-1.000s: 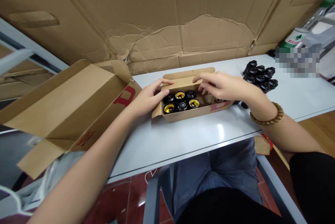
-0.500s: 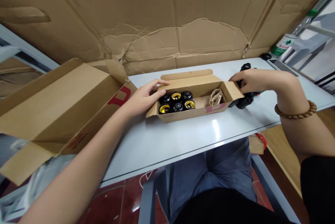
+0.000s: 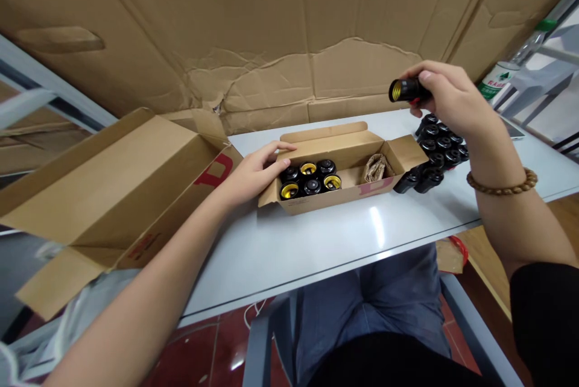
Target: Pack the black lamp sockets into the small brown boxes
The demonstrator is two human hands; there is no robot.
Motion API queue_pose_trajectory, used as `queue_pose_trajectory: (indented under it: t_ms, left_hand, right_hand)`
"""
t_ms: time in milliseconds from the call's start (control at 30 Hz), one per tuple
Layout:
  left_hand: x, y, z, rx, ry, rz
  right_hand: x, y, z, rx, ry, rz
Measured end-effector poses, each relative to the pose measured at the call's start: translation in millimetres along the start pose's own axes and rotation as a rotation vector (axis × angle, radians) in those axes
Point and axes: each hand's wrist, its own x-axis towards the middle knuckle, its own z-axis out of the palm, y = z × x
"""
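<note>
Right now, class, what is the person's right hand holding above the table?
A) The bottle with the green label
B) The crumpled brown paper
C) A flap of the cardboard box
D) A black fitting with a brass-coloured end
D: the right hand grips a black lamp holder with its brass-coloured end showing, raised above the white table.

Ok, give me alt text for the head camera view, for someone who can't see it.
A person's right hand holds a black lamp socket above a white table, left hand resting on an open cardboard box. Six matching sockets stand in the box beside crumpled brown paper; more sockets lie piled to the right.
</note>
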Motion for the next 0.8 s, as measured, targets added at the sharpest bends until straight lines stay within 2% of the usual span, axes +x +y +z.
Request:
queue_pose_trajectory:
  t_ms: [67,200,367,633,800]
  left_hand:
    - [-1,1,0,0.000,-0.003,-0.005]
    - [-2,1,1,0.000,0.003,-0.008]
    - [-4,2,2,-0.013,-0.002,-0.010]
    - [-2,0,2,0.015,0.007,-0.006]
    - [0,-4,2,0.015,0.007,-0.014]
  right_hand:
    - [-4,-15,13,0.134,-0.084,-0.065]
    - [-17,-39,42,0.218,-0.265,-0.178]
    - [-31,-35,68,0.149,-0.224,-0.151]
    - [-33,-21,87,-0.049,-0.231,-0.359]
    - [-35,-21,90,-0.064,-0.263,-0.404]
